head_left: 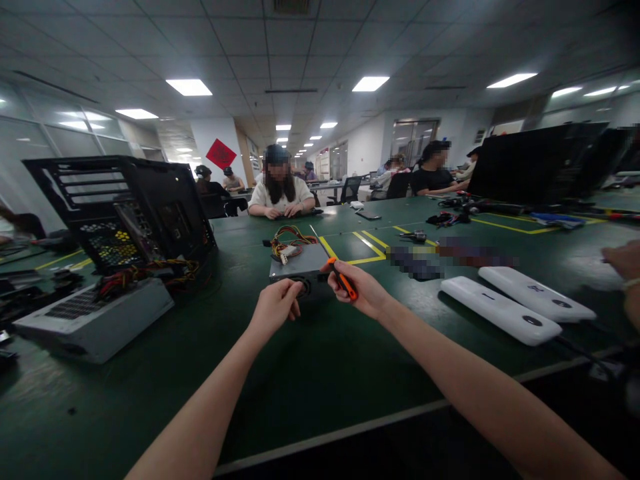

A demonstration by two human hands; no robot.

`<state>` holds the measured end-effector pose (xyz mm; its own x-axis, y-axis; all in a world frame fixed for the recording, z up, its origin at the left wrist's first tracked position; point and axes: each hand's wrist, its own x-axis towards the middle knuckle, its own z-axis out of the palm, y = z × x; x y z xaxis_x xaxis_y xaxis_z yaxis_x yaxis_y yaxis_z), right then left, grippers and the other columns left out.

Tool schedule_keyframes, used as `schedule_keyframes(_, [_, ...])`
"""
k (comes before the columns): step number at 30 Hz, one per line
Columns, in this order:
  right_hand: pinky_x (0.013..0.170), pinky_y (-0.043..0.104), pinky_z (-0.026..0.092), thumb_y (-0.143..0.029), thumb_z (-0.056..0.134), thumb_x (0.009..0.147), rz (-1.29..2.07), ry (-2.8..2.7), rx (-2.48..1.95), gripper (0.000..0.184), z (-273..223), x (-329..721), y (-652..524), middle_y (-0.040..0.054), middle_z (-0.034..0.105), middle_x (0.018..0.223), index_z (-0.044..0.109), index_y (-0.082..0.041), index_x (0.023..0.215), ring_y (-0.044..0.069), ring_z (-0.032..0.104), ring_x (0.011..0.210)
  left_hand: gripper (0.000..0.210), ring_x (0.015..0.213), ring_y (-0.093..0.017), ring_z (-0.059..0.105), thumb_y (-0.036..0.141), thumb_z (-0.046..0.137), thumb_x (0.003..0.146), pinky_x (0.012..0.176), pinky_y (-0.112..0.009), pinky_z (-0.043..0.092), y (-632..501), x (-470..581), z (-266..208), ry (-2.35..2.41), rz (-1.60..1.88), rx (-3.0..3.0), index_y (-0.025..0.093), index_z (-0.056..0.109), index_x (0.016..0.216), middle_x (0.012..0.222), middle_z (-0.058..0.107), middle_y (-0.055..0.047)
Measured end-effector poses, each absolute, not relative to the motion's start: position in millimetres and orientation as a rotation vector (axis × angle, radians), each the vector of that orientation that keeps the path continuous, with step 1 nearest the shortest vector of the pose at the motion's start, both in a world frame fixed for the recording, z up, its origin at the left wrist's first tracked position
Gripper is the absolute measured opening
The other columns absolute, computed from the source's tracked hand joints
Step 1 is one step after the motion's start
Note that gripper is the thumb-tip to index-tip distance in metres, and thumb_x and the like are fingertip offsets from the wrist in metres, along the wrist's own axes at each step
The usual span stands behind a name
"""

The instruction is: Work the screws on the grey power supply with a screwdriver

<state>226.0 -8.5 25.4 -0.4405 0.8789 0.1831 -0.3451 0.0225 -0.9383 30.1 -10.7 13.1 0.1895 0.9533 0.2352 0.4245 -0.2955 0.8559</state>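
Two bare hands work close together at the near side of a gray PSU [311,257], which sits on the green table [300,393] about mid-view. R hand [369,288] is wrapped round the orange-and-black handle of a screwdriver [349,286], fingers closed on it, at the PSU's near R corner; whether the knuckles touch the metal, can't tell. The thin shaft points up, away & a bit L, its tip well clear of the grip, pointing twd the far side of the box; can't tell if it's over the PSU or just beside it.

L hand [276,305] is at the PSU's near face, right by the round fan [304,287], partly covering that side. Thumb & index are drawn together, other fingers curled; can't tell if they pinch smth small or touch the box. So the PSU lies just beyond both hands, L hand in front of it, R hand at its R end.

Atop/behind the PSU: a bundle of multicolored cables [296,233] w/ a white connector [287,254]. Well off to the L, a 2nd power supply [103,320] lies in front of an open black PC case [173,213]. On the R, 2 white devices [500,311] lie side by side, well apart from R hand. Across the table sits a co-worker [280,190], both hands on the tabletop.
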Motion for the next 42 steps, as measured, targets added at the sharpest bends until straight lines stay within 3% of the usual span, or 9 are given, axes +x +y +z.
schedule_keyframes(2, [0.038, 0.014, 0.025, -0.041, 0.054, 0.08, 1.584, -1.338, -0.63, 0.027, 26.0, 225.5, -10.2, -0.0036, 0.049, 0.06, 0.058, -0.018, 0.092, 0.004, 0.038, 0.043, 0.024, 0.047, -0.013, 0.055, 0.035, 0.046, 0.081, 0.051, -0.024, 0.041, -8.3, 26.3, 9.5, 1.377, 1.021, 2.007, 0.018, 0.062, 0.078, 0.053, 0.059, 0.0])
schedule_keyframes(6, [0.04, 0.014, 0.029, -0.04, 0.058, 0.077, 1.55, -1.368, -0.678, 0.027, 26.7, 224.6, -13.1, -0.0028, 0.052, 0.063, 0.06, -0.019, 0.094, 0.005, 0.043, 0.048, 0.014, 0.082, -0.018, 0.059, 0.019, 0.058, 0.069, 0.074, -0.027, 0.041, -4.6, 16.6, 4.9, 1.319, 0.902, 2.319, 0.022, 0.067, 0.079, 0.09, 0.063, -0.004])
schedule_keyframes(8, [0.041, 0.014, 0.03, -0.039, 0.059, 0.077, 1.535, -1.394, -0.691, 0.027, 26.6, 224.2, -13.6, -0.0025, 0.052, 0.064, 0.061, -0.019, 0.094, 0.005, 0.045, 0.05, 0.016, 0.084, -0.02, 0.057, 0.019, 0.061, 0.067, 0.078, -0.028, 0.04, -3.2, 12.6, 2.5, 1.265, 0.767, 2.358, 0.023, 0.069, 0.08, 0.095, 0.062, -0.005])
schedule_keyframes(12, [0.041, 0.015, 0.03, -0.04, 0.06, 0.076, 1.515, -1.443, -0.705, 0.028, 26.0, 223.7, -13.9, -0.0025, 0.052, 0.064, 0.062, -0.018, 0.093, 0.005, 0.045, 0.049, 0.019, 0.082, -0.02, 0.057, 0.023, 0.062, 0.067, 0.077, -0.029, 0.04, -0.3, 8.5, -2.5, 1.184, 0.624, 2.366, 0.024, 0.07, 0.084, 0.091, 0.063, -0.004])
schedule_keyframes(24, [0.043, 0.017, 0.031, -0.044, 0.058, 0.076, 1.433, -1.527, -0.76, 0.03, 26.4, 224.3, -13.3, -0.0024, 0.052, 0.064, 0.062, -0.017, 0.091, 0.006, 0.045, 0.049, 0.007, 0.071, -0.017, 0.056, 0.024, 0.061, 0.069, 0.066, -0.026, 0.038, -2.2, 13.5, -1.8, 1.238, 0.701, 2.338, 0.021, 0.066, 0.071, 0.079, 0.064, -0.003])
schedule_keyframes(30, [0.054, 0.019, 0.037, -0.044, 0.061, 0.074, 1.319, -1.637, -0.831, 0.03, 25.1, 221.4, -14.1, -0.001, 0.055, 0.067, 0.067, -0.015, 0.082, 0.008, 0.049, 0.062, 0.017, 0.052, -0.008, 0.049, 0.03, 0.061, 0.073, 0.05, -0.019, 0.037, -0.1, 18.4, 15.2, 1.131, 1.186, 1.47, 0.014, 0.061, 0.071, 0.059, 0.056, 0.001])
schedule_keyframes(34, [0.045, 0.017, 0.03, -0.045, 0.061, 0.074, 1.298, -1.758, -0.884, 0.031, 24.1, 217.3, -18.0, -0.0022, 0.055, 0.062, 0.065, -0.014, 0.076, 0.006, 0.045, 0.052, 0.011, 0.046, -0.001, 0.044, 0.02, 0.065, 0.072, 0.043, -0.012, 0.036, -0.7, 19.2, 24.0, 0.851, 1.371, 0.836, 0.011, 0.059, 0.069, 0.062, 0.055, 0.002])
schedule_keyframes(37, [0.041, 0.016, 0.027, -0.048, 0.055, 0.077, 1.35, -1.863, -0.889, 0.034, 21.5, 211.6, -22.5, -0.0011, 0.059, 0.06, 0.06, -0.014, 0.078, 0.006, 0.045, 0.046, 0.006, 0.045, 0.0, 0.045, 0.015, 0.062, 0.075, 0.04, -0.01, 0.037, -2.1, 21.9, 24.1, 0.797, 1.394, 0.692, 0.01, 0.06, 0.073, 0.064, 0.056, 0.001])
schedule_keyframes(42, [0.039, 0.015, 0.032, -0.048, 0.05, 0.081, 1.417, -1.996, -0.873, 0.034, 14.4, 201.6, -28.1, 0.0013, 0.063, 0.064, 0.055, -0.014, 0.08, 0.006, 0.048, 0.044, 0.009, 0.044, 0.0, 0.046, 0.017, 0.058, 0.079, 0.039, -0.01, 0.039, -4.0, 25.9, 21.7, 0.817, 1.39, 0.689, 0.01, 0.061, 0.074, 0.063, 0.057, 0.001])
